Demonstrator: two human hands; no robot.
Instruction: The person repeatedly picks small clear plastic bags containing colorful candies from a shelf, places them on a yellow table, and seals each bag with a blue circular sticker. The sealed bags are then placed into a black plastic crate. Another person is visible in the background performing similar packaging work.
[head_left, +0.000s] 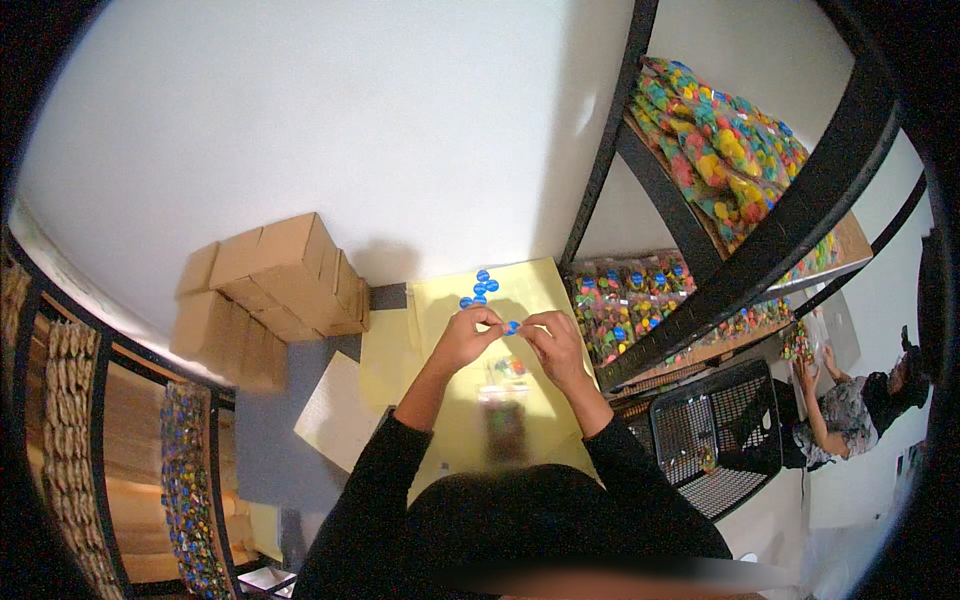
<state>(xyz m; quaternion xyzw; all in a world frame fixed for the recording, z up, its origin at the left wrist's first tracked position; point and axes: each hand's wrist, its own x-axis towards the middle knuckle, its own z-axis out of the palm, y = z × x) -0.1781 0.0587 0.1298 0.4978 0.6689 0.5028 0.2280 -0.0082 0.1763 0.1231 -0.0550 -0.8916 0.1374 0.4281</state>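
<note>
Between the fingertips of my left hand (466, 337) and my right hand (556, 349) is a small round blue sticker (512, 328). Both hands pinch it, one from each side, above a yellow tabletop (435, 420). Several more round blue stickers (481, 289) lie loosely together beyond my hands, the lowest partly behind my left hand. Nearer to me, under my hands, lies a clear plastic bag (508, 367) with small colourful pieces inside. A blurred dark object (505, 433) sits below it, close to my body; I cannot tell what it is.
Stacked cardboard boxes (277, 277) stand at the left against the white wall. On the right, a black metal rack (750, 255) holds bags of colourful pieces (720, 142). A black plastic basket (716, 439) stands by it. Farther right, another person (840, 420) handles colourful pieces.
</note>
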